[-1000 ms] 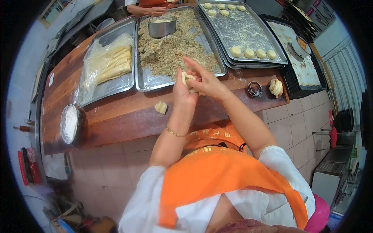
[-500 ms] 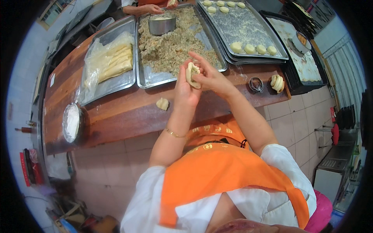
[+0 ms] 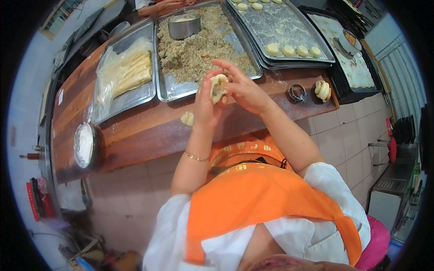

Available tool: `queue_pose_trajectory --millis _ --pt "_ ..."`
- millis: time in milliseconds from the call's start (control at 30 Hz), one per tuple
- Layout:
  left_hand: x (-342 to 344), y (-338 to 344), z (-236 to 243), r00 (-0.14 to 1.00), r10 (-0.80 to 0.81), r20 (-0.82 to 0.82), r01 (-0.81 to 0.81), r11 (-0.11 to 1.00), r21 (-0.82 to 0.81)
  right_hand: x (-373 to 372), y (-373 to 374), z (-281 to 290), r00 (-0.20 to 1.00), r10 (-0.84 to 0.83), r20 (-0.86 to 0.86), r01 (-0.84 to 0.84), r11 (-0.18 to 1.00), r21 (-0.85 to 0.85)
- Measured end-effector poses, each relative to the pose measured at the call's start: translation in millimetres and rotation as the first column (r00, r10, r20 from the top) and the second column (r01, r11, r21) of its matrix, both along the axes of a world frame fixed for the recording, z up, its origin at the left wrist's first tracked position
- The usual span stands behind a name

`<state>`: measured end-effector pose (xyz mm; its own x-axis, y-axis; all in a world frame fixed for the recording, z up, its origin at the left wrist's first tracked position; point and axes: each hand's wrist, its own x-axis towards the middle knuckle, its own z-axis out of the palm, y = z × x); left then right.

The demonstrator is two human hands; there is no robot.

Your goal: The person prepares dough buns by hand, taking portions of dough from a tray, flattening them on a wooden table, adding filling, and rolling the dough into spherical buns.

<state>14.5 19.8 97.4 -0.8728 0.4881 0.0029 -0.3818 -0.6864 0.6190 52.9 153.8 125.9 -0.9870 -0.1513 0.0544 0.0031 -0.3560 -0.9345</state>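
Note:
A pale dough piece (image 3: 219,86), shaped into a hollow cup, sits between my hands above the table's front. My left hand (image 3: 205,101) cradles it from the left. My right hand (image 3: 244,90) grips its right rim, thumb at the opening and index finger raised above it. Behind them is a metal tray of crumbly filling (image 3: 187,58) with a steel ring mould (image 3: 184,29) on it. A small dough scrap (image 3: 187,119) lies beside my left wrist. Coiled dough (image 3: 322,91) and small metal cutters (image 3: 297,92) rest at the right front.
At left are a tray of bagged dough strips (image 3: 131,77) and a bowl of white powder (image 3: 84,144). Stacked trays with dough discs (image 3: 288,50) and a darker lined tray (image 3: 361,72) stand at right. A co-worker's hands (image 3: 169,6) show at the top edge.
My hands have shifted slightly left since half a second ago, turning and working the dough cup. The co-worker's hands have moved up toward the frame's edge.

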Motion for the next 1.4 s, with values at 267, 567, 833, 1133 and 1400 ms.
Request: queue_pose_trajectory --millis 267,567,833,1133,1400 --pt "0 9 -32 0.992 0.117 0.042 -0.114 0.991 -0.071 3 -22 -37 0.965 -0.137 -0.223 0.198 0.94 0.279" --pt "15 -9 -5 0.993 -0.026 -0.111 0.009 0.989 -0.15 8 -13 -5 0.999 0.045 0.024 -0.043 0.994 -0.105" --pt "14 -9 -27 0.993 -0.118 -0.018 0.118 0.993 0.024 25 1 4 0.895 0.124 -0.428 0.14 0.834 0.533" --pt "23 -10 -55 0.965 -0.227 -0.133 0.229 0.973 0.002 15 -1 -19 0.524 -0.034 -0.851 0.734 0.525 0.43" --pt "8 -5 -36 0.806 -0.515 -0.293 0.579 0.789 0.205 18 -1 3 0.655 -0.35 -0.67 0.644 0.722 0.253"
